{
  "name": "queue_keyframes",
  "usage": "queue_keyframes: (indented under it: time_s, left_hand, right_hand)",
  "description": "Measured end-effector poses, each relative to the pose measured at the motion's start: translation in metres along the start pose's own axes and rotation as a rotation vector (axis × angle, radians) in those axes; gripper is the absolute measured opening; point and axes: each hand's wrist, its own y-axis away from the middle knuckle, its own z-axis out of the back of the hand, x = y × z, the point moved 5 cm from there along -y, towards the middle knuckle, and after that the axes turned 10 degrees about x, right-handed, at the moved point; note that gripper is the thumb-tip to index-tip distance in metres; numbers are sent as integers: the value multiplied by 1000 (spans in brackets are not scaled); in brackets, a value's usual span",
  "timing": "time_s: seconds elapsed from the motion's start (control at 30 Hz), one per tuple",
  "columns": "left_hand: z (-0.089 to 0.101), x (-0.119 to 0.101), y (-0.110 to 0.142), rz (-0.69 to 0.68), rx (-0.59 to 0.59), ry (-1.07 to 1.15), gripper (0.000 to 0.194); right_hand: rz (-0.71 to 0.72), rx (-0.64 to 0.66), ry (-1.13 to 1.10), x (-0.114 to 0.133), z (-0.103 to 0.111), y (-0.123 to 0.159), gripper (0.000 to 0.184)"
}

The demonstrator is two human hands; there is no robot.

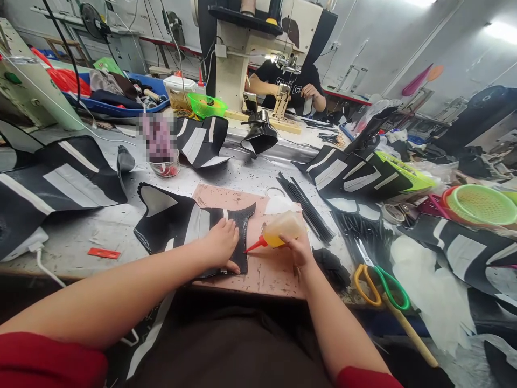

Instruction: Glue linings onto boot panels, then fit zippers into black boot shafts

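My left hand (223,243) lies flat on a black leather piece (161,218) with pale strips, its fingers stretched out and pressing it down. The piece rests partly on a pinkish board (274,275). In my right hand (299,245) is a squeeze bottle (285,226) of yellowish liquid, tilted down to the left. Its red nozzle (256,245) points at the right edge of the leather piece, and the tip is at or very near that edge. A white patch of material (281,204) lies on the board behind the bottle.
Thin black strips (307,210) lie right of the board. Scissors (369,269) with orange and green handles sit at the right front. More leather pieces (76,178) stand at left and right. Behind is a sewing machine (230,70), with another person (299,81) working beyond it.
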Motion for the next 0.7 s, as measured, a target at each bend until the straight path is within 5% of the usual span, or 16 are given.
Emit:
queue_keyframes:
  time_s: [0.17, 0.4, 0.57, 0.7]
  left_hand:
    - [0, 1, 0, -4, 7, -1, 105]
    - [-1, 1, -2, -6, 32, -14, 107]
    - [-1, 0, -2, -1, 27, -38, 103]
    - [0, -1, -2, -5, 10, -28, 105]
  right_hand:
    - [31, -64, 7, 4, 0, 3, 55]
    - [-16, 82, 49, -6, 5, 17, 55]
    - [7, -20, 0, -11, 14, 27, 62]
    - [-11, 60, 43, -13, 13, 31, 56]
